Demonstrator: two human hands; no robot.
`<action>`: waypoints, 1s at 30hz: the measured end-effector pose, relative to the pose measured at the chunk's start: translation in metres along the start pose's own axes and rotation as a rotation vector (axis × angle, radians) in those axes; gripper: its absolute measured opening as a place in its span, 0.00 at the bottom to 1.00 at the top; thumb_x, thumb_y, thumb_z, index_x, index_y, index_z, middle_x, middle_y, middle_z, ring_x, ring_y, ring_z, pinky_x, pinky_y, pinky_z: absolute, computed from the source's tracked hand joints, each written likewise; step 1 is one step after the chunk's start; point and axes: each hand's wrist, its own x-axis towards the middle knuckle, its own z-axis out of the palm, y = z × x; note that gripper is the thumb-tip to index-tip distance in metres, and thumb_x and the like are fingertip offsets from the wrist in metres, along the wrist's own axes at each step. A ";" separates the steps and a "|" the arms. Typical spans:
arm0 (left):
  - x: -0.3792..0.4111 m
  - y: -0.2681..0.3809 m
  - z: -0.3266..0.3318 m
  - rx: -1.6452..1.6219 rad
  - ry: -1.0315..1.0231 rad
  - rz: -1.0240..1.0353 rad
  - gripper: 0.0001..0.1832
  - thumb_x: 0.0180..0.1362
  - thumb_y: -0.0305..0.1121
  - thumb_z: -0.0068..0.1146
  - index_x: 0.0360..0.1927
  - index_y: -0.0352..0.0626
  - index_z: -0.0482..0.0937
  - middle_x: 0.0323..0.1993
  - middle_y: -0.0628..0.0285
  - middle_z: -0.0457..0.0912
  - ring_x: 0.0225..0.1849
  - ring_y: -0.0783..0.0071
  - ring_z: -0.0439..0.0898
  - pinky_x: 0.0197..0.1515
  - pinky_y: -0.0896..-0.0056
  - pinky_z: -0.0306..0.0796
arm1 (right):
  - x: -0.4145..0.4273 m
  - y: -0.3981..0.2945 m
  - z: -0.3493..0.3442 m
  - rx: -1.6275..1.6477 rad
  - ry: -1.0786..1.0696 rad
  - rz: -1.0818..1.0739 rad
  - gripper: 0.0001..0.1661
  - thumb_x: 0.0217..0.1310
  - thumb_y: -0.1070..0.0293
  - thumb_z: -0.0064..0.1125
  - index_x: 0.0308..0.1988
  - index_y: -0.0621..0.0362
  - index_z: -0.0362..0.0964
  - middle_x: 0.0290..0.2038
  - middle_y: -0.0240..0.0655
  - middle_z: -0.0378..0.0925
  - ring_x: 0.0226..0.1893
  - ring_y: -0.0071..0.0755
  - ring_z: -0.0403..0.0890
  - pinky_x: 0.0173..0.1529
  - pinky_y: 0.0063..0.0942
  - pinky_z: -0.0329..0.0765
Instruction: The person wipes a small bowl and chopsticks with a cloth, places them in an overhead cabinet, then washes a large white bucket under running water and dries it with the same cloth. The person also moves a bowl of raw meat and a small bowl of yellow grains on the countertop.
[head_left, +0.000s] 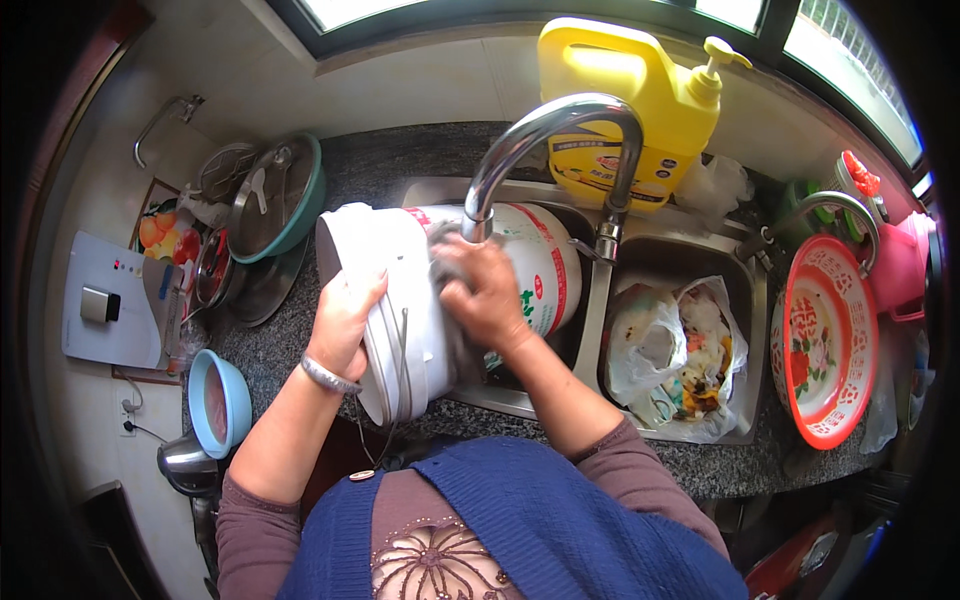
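Note:
A white plastic bucket (546, 259) with red and green printing lies on its side over the left sink basin (585, 300), its mouth facing left. My left hand (345, 322) grips the bucket by its rim, thumb on the outside. The thin wire handle (403, 352) hangs down beside the rim. Against the upper side of the bucket, my right hand (486, 289) presses a grey scrubber or cloth (448, 262), blurred so its kind is unclear. Right above this hand is the spout of a chrome faucet (555, 112); no water stream is plain.
Behind the sink stands a yellow detergent jug (622, 97) with a pump. Plastic bags of food scraps (675, 352) fill the right basin. A red-rimmed enamel basin (784, 337) leans at right, near a pink jug (904, 262). Leftward are a teal basin (307, 202) and a light blue bowl (240, 405).

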 end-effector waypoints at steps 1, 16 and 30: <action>-0.006 0.000 0.002 0.028 -0.007 -0.008 0.17 0.61 0.29 0.53 0.52 0.31 0.70 0.45 0.56 0.78 0.45 0.72 0.78 0.49 0.69 0.73 | 0.006 0.019 -0.013 0.073 -0.138 0.263 0.23 0.46 0.67 0.52 0.45 0.58 0.76 0.49 0.44 0.76 0.53 0.43 0.74 0.60 0.35 0.67; -0.062 -0.045 -0.020 0.542 -0.201 0.045 0.13 0.60 0.32 0.58 0.44 0.32 0.78 0.35 0.62 0.83 0.37 0.80 0.78 0.42 0.75 0.72 | 0.022 -0.007 0.007 0.189 -0.001 0.020 0.18 0.48 0.70 0.51 0.42 0.55 0.76 0.49 0.43 0.76 0.52 0.47 0.75 0.58 0.35 0.70; -0.068 -0.059 -0.050 0.978 -0.523 0.251 0.08 0.54 0.29 0.62 0.36 0.37 0.80 0.28 0.53 0.82 0.30 0.62 0.83 0.34 0.69 0.74 | 0.024 0.038 -0.010 0.304 -0.016 0.368 0.18 0.49 0.66 0.52 0.42 0.57 0.78 0.41 0.45 0.78 0.45 0.42 0.78 0.53 0.33 0.72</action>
